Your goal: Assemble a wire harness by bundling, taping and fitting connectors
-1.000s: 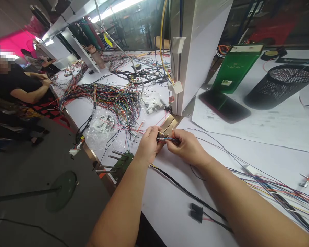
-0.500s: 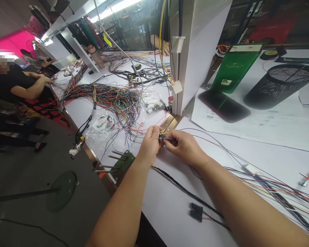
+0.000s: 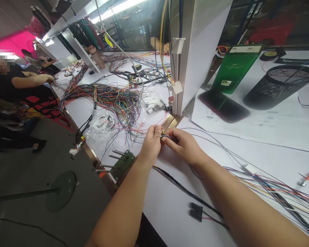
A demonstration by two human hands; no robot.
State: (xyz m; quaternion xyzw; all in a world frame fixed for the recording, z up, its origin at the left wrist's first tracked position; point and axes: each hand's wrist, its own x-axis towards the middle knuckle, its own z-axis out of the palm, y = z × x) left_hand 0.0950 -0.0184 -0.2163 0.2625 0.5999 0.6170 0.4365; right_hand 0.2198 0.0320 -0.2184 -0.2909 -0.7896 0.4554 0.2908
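Note:
My left hand (image 3: pixel 152 142) and my right hand (image 3: pixel 181 142) meet over the white table, both with fingers closed around thin wires (image 3: pixel 167 136) in blue, orange and yellow. Small metal ends of wires poke out between the fingertips. Whether a connector sits among the fingers I cannot tell. A black-sleeved cable (image 3: pixel 180 187) runs from beneath my hands toward the lower right. Near my right forearm lies a black connector (image 3: pixel 196 212). Left of my left wrist stands a green plate with metal rods (image 3: pixel 123 164).
A large bundle of coloured wires (image 3: pixel 105 97) spreads across the table beside plastic bags (image 3: pixel 101 128). A white post (image 3: pixel 190 61) rises ahead. To the right are a phone (image 3: pixel 224 105), a green box (image 3: pixel 237 68) and a mesh pen holder (image 3: pixel 280 87). Another person (image 3: pixel 15 79) works at left.
My hands stay at nearly the same spot; the right fingers have shifted slightly on the wires, and the left fingers have changed pose a little. The person at left has moved an arm.

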